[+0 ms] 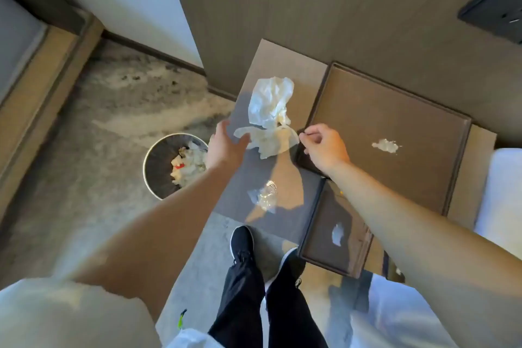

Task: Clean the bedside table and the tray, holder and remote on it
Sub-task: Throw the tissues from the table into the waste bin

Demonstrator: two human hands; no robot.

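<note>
A crumpled white tissue [270, 106] with a thin translucent sheet trailing from it lies on the grey-brown bedside table [282, 65]. My right hand [324, 147] pinches the sheet's right edge with curled fingers. My left hand [226, 144] is spread flat at the sheet's left end, touching it. A large brown tray [395, 110] sits on the right of the table and carries a small white scrap [385, 146]. In front of it a smaller brown holder [324, 251] bears another white scrap [337, 234]. A crumpled clear wrapper [265, 197] lies on the table near its front edge.
A round waste bin [158, 178] with rubbish in it stands on the floor left of the table. White bedding [505, 192] is at the right edge. A dark wall panel [494, 8] is at top right. My feet in black shoes [243, 243] stand before the table.
</note>
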